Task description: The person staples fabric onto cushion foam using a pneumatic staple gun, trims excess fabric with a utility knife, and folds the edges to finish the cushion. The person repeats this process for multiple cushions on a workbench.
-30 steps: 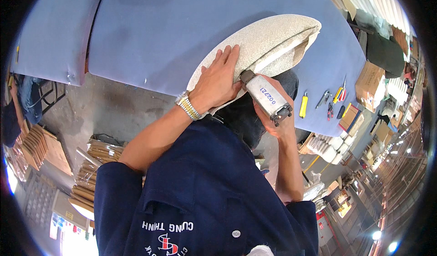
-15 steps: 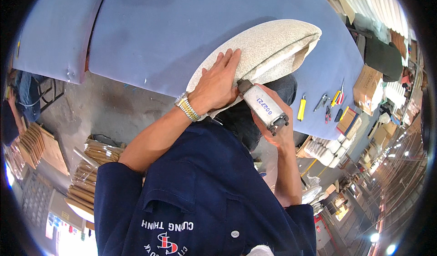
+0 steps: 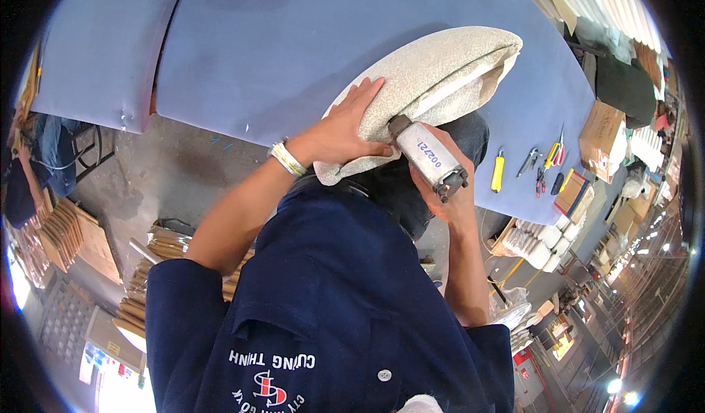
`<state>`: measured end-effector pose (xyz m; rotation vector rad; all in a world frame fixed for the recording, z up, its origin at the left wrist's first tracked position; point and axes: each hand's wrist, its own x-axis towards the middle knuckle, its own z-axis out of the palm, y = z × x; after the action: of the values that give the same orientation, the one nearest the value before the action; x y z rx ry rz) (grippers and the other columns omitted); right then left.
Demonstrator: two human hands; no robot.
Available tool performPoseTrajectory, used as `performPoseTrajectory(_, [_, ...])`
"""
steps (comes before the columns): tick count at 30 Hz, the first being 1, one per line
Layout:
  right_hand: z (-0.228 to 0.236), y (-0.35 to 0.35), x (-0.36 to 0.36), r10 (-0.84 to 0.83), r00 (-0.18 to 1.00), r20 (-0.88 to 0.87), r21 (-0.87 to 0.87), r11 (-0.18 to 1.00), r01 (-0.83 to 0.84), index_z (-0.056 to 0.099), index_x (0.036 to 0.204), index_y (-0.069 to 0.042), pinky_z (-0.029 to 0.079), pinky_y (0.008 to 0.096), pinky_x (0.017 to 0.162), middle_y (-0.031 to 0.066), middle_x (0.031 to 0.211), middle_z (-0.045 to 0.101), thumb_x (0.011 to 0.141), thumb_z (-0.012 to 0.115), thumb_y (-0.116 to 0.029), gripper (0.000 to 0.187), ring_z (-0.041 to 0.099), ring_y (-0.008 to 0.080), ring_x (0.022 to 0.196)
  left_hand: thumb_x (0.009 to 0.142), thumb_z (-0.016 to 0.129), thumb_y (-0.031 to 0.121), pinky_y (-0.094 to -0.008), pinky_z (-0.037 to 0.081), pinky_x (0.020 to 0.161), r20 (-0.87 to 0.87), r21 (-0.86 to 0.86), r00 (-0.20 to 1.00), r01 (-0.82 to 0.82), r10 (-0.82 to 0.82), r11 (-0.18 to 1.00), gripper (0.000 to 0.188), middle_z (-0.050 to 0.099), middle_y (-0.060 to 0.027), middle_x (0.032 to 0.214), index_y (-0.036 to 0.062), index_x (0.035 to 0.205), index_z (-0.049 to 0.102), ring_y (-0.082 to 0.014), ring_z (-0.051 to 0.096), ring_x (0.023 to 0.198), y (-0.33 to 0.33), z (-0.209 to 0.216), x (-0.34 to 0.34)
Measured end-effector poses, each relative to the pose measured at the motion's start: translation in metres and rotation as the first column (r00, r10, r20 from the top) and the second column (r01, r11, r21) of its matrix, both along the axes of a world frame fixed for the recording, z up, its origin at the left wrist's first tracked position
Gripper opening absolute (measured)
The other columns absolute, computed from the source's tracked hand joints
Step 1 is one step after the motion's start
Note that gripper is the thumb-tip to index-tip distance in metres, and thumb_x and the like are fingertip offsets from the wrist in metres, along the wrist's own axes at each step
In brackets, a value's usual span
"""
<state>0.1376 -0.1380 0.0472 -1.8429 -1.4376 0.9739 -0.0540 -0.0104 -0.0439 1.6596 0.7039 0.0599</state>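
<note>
The left hand [image 3: 345, 130] pressed flat on the beige cushion [image 3: 433, 82]; the right hand [image 3: 444, 193] gripped a stapler [image 3: 428, 157] at its edge—best kept taut.

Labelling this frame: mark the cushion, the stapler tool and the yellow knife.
cushion [image 3: 440, 71], head view, top fabric face.
stapler tool [image 3: 428, 158], head view, grey body.
yellow knife [image 3: 498, 172], head view, handle middle.
</note>
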Motion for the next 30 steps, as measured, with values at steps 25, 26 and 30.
performPoseTrajectory(25, [0.005, -0.013, -0.008, -0.006, 0.999, -0.037, -0.092, 0.996, 0.002, 0.062, 0.135, -0.002, 0.051, 0.0304, 0.097, 0.0123, 0.123, 0.071, 0.081, 0.074, 0.0, 0.055, 0.068, 0.0187, 0.108, 0.087, 0.073, 0.026, -0.0551, 0.048, 0.11, -0.235, 0.251, 0.972, 0.037, 0.023, 0.967, 0.098, 0.022, -0.0335, 0.164, -0.0002, 0.161, 0.015, -0.0482, 0.029, 0.15, -0.016, 0.026, 0.008])
performPoseTrajectory(26, [0.004, -0.014, -0.008, 0.01, 1.0, -0.028, -0.068, 0.998, -0.012, 0.062, 0.135, -0.002, 0.051, 0.0307, 0.097, 0.0124, 0.123, 0.071, 0.081, 0.074, 0.0, 0.056, 0.068, 0.0193, 0.109, 0.087, 0.073, 0.025, -0.0548, 0.048, 0.11, -0.221, 0.263, 0.975, 0.031, 0.029, 0.964, 0.097, 0.022, -0.0335, 0.164, -0.0003, 0.161, 0.015, -0.0483, 0.03, 0.15, -0.016, 0.024, 0.006])
performPoseTrajectory(30, [0.002, -0.017, -0.01, 0.061, 0.998, -0.027, -0.037, 0.997, -0.062, 0.062, 0.135, -0.002, 0.05, 0.0313, 0.099, 0.0132, 0.126, 0.07, 0.081, 0.074, 0.0, 0.056, 0.069, 0.0209, 0.11, 0.085, 0.072, 0.019, -0.0536, 0.047, 0.111, -0.215, 0.248, 0.976, 0.011, 0.044, 0.969, 0.097, 0.022, -0.0327, 0.164, 0.0003, 0.161, 0.015, -0.0481, 0.03, 0.15, -0.018, 0.023, 0.004])
